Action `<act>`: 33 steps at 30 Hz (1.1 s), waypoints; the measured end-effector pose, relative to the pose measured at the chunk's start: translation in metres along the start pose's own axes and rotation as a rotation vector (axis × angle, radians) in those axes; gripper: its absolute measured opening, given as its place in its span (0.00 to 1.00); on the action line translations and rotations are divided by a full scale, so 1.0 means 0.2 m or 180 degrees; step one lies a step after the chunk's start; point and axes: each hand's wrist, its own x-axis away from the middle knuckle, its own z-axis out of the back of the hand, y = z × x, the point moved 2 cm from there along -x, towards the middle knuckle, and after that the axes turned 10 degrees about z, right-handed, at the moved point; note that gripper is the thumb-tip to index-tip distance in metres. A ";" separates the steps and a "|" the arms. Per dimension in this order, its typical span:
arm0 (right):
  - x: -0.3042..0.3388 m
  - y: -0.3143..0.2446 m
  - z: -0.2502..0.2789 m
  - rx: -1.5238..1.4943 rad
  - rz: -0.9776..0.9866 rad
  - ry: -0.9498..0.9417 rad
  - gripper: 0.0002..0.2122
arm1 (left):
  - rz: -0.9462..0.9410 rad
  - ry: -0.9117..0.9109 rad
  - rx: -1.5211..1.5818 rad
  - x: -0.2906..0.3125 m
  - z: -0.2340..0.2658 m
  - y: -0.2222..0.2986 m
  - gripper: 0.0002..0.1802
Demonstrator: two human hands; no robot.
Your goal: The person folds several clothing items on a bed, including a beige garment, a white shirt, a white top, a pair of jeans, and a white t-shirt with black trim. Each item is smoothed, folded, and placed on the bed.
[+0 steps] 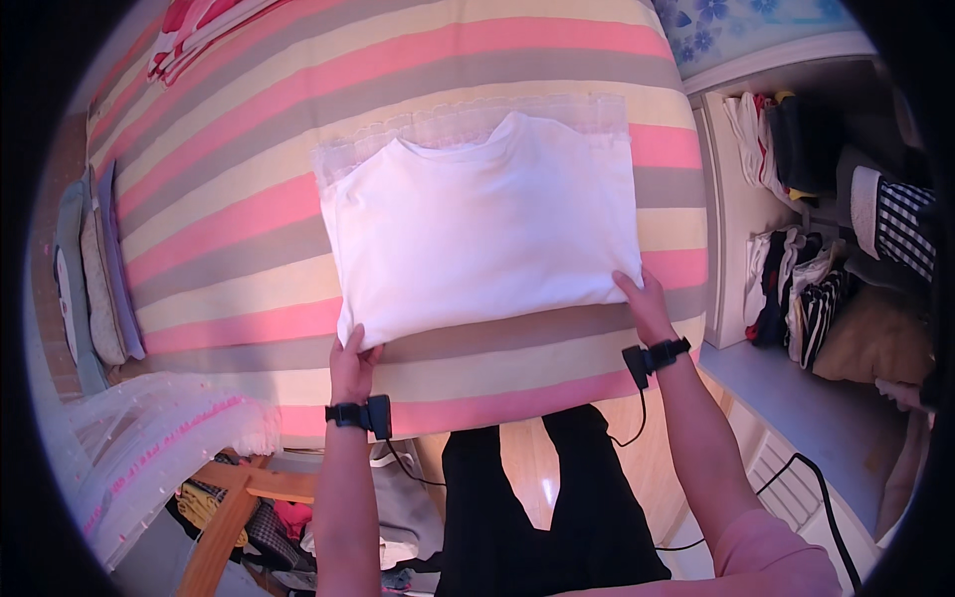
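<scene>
A white shirt (487, 229) lies folded into a wide rectangle on the striped bed, its rounded neckline at the far side. Sheer lace-like fabric (458, 121) sticks out beyond its far edge; whether it belongs to the shirt I cannot tell. My left hand (353, 364) grips the near left corner, thumb on top and fingers curled below. At the near right corner, my right hand (645, 301) pinches the cloth the same way. The fingers under the fabric are partly hidden. Each wrist wears a black strapped device with a cable.
The bed (229, 239) has pink, grey and cream stripes. Red-and-white cloth (204, 35) lies at the far left. Open shelves (736, 229) with folded clothes stand on the right. At lower left are sheer white netting (159, 458), a wooden frame (234, 507) and piled clothes.
</scene>
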 end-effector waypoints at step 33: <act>0.95 -0.21 -1.67 0.2028 0.1761 -0.3194 0.21 | -0.0410 -0.0676 -0.0904 0.41 -0.14 -1.17 0.37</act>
